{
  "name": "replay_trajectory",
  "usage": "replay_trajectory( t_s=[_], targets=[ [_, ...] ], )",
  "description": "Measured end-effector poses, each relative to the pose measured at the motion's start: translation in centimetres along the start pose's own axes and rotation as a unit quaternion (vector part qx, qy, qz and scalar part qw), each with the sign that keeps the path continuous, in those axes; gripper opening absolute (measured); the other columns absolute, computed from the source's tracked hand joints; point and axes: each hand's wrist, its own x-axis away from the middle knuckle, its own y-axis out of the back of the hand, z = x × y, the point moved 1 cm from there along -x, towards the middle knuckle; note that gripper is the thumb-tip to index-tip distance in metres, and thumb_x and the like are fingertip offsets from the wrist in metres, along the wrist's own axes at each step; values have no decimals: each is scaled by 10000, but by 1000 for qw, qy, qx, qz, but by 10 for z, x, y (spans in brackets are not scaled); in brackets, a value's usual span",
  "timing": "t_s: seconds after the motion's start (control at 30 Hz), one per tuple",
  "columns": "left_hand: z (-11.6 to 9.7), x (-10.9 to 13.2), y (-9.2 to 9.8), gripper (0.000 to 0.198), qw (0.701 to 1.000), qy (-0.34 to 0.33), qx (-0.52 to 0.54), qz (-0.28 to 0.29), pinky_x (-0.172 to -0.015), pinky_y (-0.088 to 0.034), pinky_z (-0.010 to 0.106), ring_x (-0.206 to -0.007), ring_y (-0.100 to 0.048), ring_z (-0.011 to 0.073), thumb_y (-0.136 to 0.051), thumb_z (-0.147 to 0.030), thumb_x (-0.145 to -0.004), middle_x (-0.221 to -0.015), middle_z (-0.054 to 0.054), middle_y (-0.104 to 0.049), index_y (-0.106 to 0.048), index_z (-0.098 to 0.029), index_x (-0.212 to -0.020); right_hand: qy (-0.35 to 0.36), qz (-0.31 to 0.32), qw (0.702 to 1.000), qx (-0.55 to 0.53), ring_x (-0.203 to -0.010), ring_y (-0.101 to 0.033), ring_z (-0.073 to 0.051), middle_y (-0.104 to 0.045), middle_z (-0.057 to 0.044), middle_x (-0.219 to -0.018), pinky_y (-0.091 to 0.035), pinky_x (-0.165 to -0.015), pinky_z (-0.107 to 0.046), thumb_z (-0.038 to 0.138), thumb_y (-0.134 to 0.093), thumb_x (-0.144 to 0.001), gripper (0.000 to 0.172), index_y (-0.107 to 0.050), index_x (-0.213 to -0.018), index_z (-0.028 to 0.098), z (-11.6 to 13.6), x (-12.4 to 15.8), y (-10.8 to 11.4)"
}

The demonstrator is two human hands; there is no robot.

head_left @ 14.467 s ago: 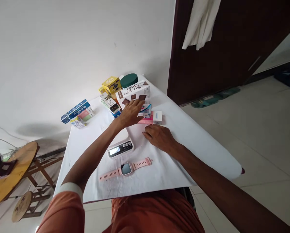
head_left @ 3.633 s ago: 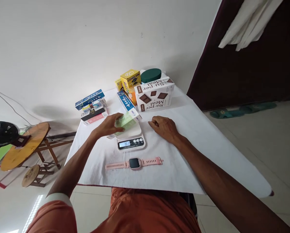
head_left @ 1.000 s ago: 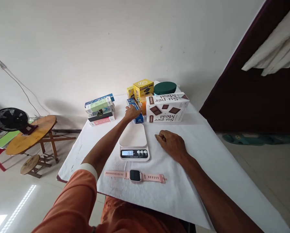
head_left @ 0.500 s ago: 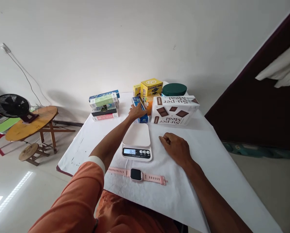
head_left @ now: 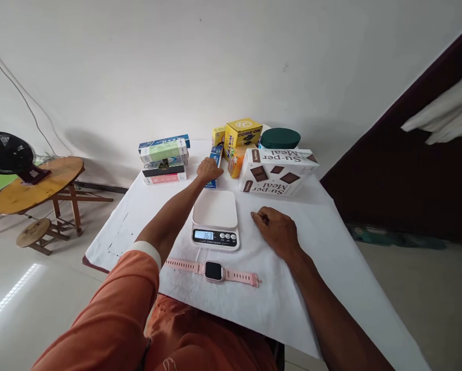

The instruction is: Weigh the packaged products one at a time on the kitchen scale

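Note:
My left hand [head_left: 210, 170] reaches past the kitchen scale, fingers closed over the middle of a long narrow blue box [head_left: 216, 152], part of which the hand hides. In front of that box stands the white digital scale [head_left: 214, 210], its plate bare and its display lit, reading about 363. To the right of the scale, my right hand [head_left: 278, 231] rests on the tablecloth with its fingers curled in, and nothing shows in it. Nearest my body lies a smartwatch [head_left: 214, 271] with a pink strap, laid out flat.
Several flat boxes are stacked [head_left: 164, 161] at the back left. Behind the right hand stand a white Su-per Meal box [head_left: 279, 178], an orange pack [head_left: 236, 161], yellow boxes [head_left: 243, 133] and a green-lidded tub [head_left: 280, 138]. A fan [head_left: 6, 153] sits on a wooden side table [head_left: 56, 175].
My left hand has closed over the blue box and shifted it slightly left, away from the orange pack. My right hand stays in place. The view has turned slightly.

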Motion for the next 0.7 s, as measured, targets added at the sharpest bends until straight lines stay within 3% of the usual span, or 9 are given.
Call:
replay_trajectory(
  t_s=[0.17,0.27,0.33,0.47,0.63,0.7],
  targets=[
    [8,11,36,554,1000,-4,-16,-13,-938,-508,351,-1273,-644,336,-697,-302,-834,-1367,237,-667,-583,-91,-1333,1,3,1000,8,-616,-488,-167,-593,-25,-663,-321,-632,-316,433,-500,-919,338,-393,-658,248,2,-2,0],
    [19,29,58,502,999,-12,-32,-12,-862,-521,357,-1155,-687,317,-691,-315,-835,-1295,204,-707,-611,-99,-1281,-3,10,1000,13,-635,-508,-173,-609,-31,-684,-324,-643,-318,417,-501,-928,326,-411,-666,246,3,-3,1],
    [32,48,71,499,998,-43,-31,-17,-874,-528,368,-1122,-688,300,-673,-322,-837,-1287,174,-713,-615,-114,-1286,-7,16,1000,18,-646,-518,-177,-614,-33,-695,-325,-650,-320,403,-505,-929,315,-422,-669,244,3,-4,1],
    [65,91,91,622,986,-165,37,-18,-1008,-522,427,-1187,-656,303,-702,-329,-771,-1326,119,-699,-594,-162,-1361,-17,22,999,27,-659,-530,-182,-624,-34,-714,-325,-661,-323,377,-510,-926,288,-457,-678,242,4,-5,1],
    [91,129,86,592,947,-285,87,119,-1062,-521,451,-1197,-663,300,-711,-317,-760,-1318,79,-703,-615,-213,-1335,-23,26,999,34,-679,-552,-193,-643,-47,-729,-331,-667,-326,378,-513,-918,276,-494,-680,239,5,-6,1],
    [94,136,77,569,939,-305,69,140,-1060,-525,450,-1194,-665,295,-712,-290,-766,-1320,80,-706,-618,-219,-1323,-28,29,999,33,-686,-561,-197,-656,-52,-741,-333,-662,-325,379,-510,-914,263,-515,-692,237,5,-6,2]
  ],
)
